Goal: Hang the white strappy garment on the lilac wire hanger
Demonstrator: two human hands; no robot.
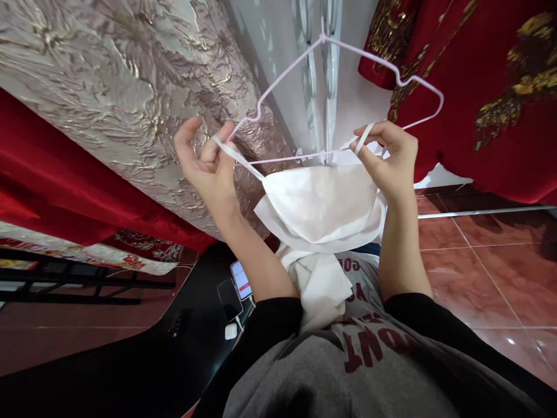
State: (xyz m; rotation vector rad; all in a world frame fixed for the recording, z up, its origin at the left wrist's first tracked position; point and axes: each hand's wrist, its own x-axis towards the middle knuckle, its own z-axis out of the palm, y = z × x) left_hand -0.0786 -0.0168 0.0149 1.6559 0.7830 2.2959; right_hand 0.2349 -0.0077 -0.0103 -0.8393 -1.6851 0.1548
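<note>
A pale pink clothes hanger (357, 49) is up in front of me, its hook end pointing away. From near its bottom bar hangs a white garment with thin straps (322, 203), its lower folds bunched against my shirt. My left hand (213, 154) is at the hanger's left corner, thumb and forefinger pinching a strap there while the other fingers stay bent apart. At the right part of the bar, my right hand (389, 154) pinches the other strap, which loops over its fingers. The hanger's left corner is partly hidden by my fingers.
Textured beige fabric (143, 87) hangs at the left and red embroidered cloth (461, 98) at the right. Two phones (230, 299) and a small white case (231, 331) lie on a black surface (183, 354). Red tiles (491, 255) cover the floor.
</note>
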